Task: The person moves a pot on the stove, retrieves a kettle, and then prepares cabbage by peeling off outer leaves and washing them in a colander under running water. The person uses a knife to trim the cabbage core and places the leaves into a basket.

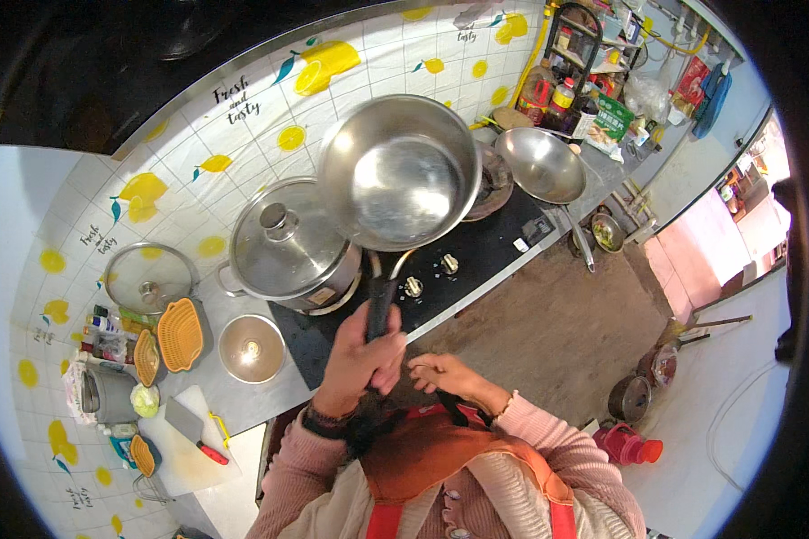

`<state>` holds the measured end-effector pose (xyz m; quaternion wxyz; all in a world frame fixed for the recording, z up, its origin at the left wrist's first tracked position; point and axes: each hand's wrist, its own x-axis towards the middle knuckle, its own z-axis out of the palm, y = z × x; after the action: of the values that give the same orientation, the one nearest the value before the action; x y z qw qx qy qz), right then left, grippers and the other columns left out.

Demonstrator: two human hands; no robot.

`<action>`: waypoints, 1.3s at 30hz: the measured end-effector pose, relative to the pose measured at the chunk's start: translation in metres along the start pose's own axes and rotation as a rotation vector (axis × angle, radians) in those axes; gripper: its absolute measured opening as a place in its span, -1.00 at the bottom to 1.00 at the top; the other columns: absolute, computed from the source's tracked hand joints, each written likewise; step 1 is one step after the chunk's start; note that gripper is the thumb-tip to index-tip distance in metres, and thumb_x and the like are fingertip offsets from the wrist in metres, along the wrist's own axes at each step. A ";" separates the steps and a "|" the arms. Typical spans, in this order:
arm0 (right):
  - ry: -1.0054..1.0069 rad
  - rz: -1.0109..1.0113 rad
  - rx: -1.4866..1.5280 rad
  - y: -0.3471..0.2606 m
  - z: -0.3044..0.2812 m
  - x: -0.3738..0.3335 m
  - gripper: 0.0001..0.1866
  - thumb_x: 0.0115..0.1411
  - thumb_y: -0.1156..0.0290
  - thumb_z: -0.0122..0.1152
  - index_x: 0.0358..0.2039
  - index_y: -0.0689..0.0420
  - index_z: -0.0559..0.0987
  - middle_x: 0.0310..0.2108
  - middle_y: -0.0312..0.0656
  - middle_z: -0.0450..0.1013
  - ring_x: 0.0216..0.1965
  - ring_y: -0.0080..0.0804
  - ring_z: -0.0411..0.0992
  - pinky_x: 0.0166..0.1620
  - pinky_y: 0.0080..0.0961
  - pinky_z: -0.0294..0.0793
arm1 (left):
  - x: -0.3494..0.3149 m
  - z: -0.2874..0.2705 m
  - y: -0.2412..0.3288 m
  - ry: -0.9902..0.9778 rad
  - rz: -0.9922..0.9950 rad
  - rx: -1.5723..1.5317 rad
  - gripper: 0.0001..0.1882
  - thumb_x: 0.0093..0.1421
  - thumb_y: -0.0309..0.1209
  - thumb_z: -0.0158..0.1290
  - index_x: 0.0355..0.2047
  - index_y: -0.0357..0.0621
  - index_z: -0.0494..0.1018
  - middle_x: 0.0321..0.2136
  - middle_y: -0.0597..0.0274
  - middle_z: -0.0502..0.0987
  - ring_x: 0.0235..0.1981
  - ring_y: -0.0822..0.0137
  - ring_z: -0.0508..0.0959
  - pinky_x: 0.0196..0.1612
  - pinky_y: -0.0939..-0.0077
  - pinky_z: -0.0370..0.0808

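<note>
My left hand [355, 359] is closed round the black handle of a stainless steel frying pan [403, 171]. The pan is raised over the stove [333, 346], its shiny inside facing me with nothing in it. Close by on the right, my right hand [454, 375] is held in front of my orange apron [458, 449], its fingers loosely bent and apart, with nothing visible in them. A dark strip lies just below it; I cannot tell what it is. Behind the pan at left, a lidded steel pot [288, 238] stands on the stove.
A steel wok [541, 166] sits right of the stove, its handle jutting past the counter edge. On the left counter are a steel bowl [252, 349], yellow baskets [182, 334], a glass lid [151, 278] and a cleaver [189, 424] on a white cutting board [166, 458]. Bottles [562, 94] crowd the far right.
</note>
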<state>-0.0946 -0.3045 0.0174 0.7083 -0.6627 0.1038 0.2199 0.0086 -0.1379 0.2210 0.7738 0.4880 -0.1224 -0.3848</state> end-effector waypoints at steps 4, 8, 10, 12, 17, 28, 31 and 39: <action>0.148 0.059 0.090 0.025 -0.043 -0.041 -0.58 0.41 0.31 0.04 0.15 0.32 0.43 -0.13 -0.14 0.55 -0.24 -0.42 0.56 -0.24 -0.53 0.57 | 0.084 0.017 -0.037 -0.159 0.000 -0.018 -0.86 0.28 -0.48 0.03 -0.32 -0.13 0.26 -0.75 0.42 0.27 -0.82 0.55 0.27 -0.75 0.59 0.28; 0.295 0.116 0.144 0.048 -0.070 -0.072 -0.59 0.42 0.32 0.02 0.16 0.31 0.42 -0.11 -0.12 0.53 -0.24 -0.42 0.56 -0.23 -0.53 0.58 | 0.165 0.028 -0.068 -0.137 -0.033 -0.018 -0.87 0.24 -0.47 0.04 -0.39 -0.12 0.28 -0.76 0.40 0.28 -0.83 0.52 0.29 -0.76 0.58 0.29; 0.349 0.108 0.195 0.060 -0.080 -0.085 -0.60 0.42 0.32 0.01 0.15 0.32 0.42 -0.12 -0.13 0.53 -0.23 -0.42 0.56 -0.23 -0.53 0.58 | 0.194 0.030 -0.081 -0.106 -0.048 -0.056 -0.85 0.22 -0.45 0.07 -0.39 -0.13 0.29 -0.75 0.39 0.27 -0.82 0.50 0.29 -0.75 0.56 0.29; 0.405 0.118 0.248 0.069 -0.089 -0.098 -0.61 0.42 0.33 0.01 0.14 0.32 0.43 -0.12 -0.13 0.53 -0.23 -0.41 0.56 -0.22 -0.54 0.58 | 0.220 0.032 -0.091 -0.094 -0.038 -0.051 -0.86 0.23 -0.45 0.06 -0.37 -0.11 0.29 -0.72 0.40 0.29 -0.79 0.50 0.31 -0.73 0.56 0.29; 0.461 0.150 0.256 0.079 -0.103 -0.118 -0.63 0.41 0.34 0.03 0.13 0.30 0.44 -0.12 -0.14 0.54 -0.23 -0.41 0.57 -0.22 -0.52 0.57 | 0.265 0.041 -0.105 0.000 -0.040 -0.041 -0.86 0.25 -0.47 0.07 -0.34 -0.09 0.29 -0.68 0.43 0.30 -0.77 0.53 0.31 -0.72 0.57 0.31; 0.379 0.083 0.183 0.082 -0.129 -0.125 -0.64 0.42 0.34 0.04 0.13 0.28 0.45 -0.16 -0.17 0.57 -0.27 -0.44 0.58 -0.24 -0.50 0.59 | 0.280 0.053 -0.122 0.020 -0.039 0.031 -0.86 0.24 -0.44 0.07 -0.37 -0.05 0.30 -0.66 0.47 0.29 -0.75 0.55 0.30 -0.72 0.55 0.29; 0.363 0.068 0.168 0.092 -0.139 -0.126 -0.64 0.41 0.33 0.07 0.11 0.27 0.47 -0.16 -0.19 0.57 -0.29 -0.45 0.57 -0.24 -0.52 0.59 | 0.281 0.055 -0.121 0.060 -0.021 0.027 -0.86 0.24 -0.43 0.07 -0.37 -0.05 0.30 -0.68 0.48 0.27 -0.75 0.55 0.29 -0.71 0.55 0.29; 0.375 0.055 0.228 0.109 -0.155 -0.135 -0.67 0.38 0.33 0.11 0.06 0.25 0.52 -0.25 -0.22 0.58 -0.32 -0.51 0.55 -0.27 -0.55 0.57 | 0.277 0.057 -0.114 0.126 -0.010 0.077 -0.86 0.20 -0.42 0.08 -0.41 -0.08 0.32 -0.75 0.40 0.28 -0.81 0.47 0.30 -0.74 0.55 0.24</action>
<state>-0.2401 -0.4782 -0.0358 0.7406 -0.6046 0.2760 0.0988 0.1087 -0.4000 0.1004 0.7587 0.5412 -0.0858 -0.3523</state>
